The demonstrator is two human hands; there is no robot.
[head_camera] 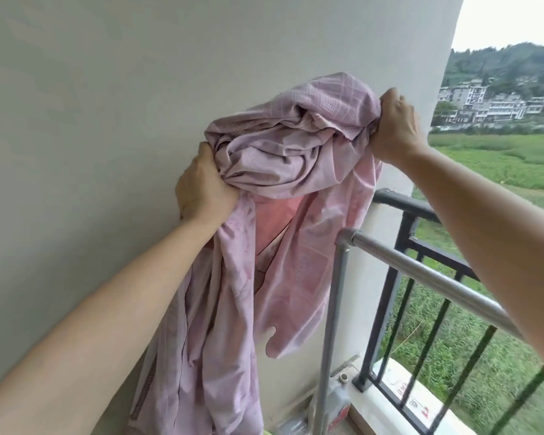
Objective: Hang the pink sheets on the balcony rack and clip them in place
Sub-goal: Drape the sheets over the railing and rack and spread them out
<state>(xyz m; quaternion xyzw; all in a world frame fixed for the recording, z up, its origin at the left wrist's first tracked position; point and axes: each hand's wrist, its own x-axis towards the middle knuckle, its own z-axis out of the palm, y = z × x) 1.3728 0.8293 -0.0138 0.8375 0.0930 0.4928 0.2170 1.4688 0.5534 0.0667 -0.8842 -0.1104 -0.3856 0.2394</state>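
Observation:
A bunched pink sheet point(283, 152) with a pale check pattern is held up in front of the white wall, its loose ends hanging down to the bottom of the view. My left hand point(201, 186) grips the bundle's lower left side. My right hand point(393, 127) is closed on its upper right edge. The silver rack bar point(421, 271) runs from a corner joint below the sheet toward the right, under my right forearm. The sheet hangs left of the rack's upright post and does not rest on the bar. No clips are visible.
A black balcony railing point(402, 208) stands just beyond the rack, on a white ledge. A plastic bottle point(339, 403) and some clutter sit on the floor by the post. The white wall point(107, 120) fills the left. Green fields and buildings lie beyond.

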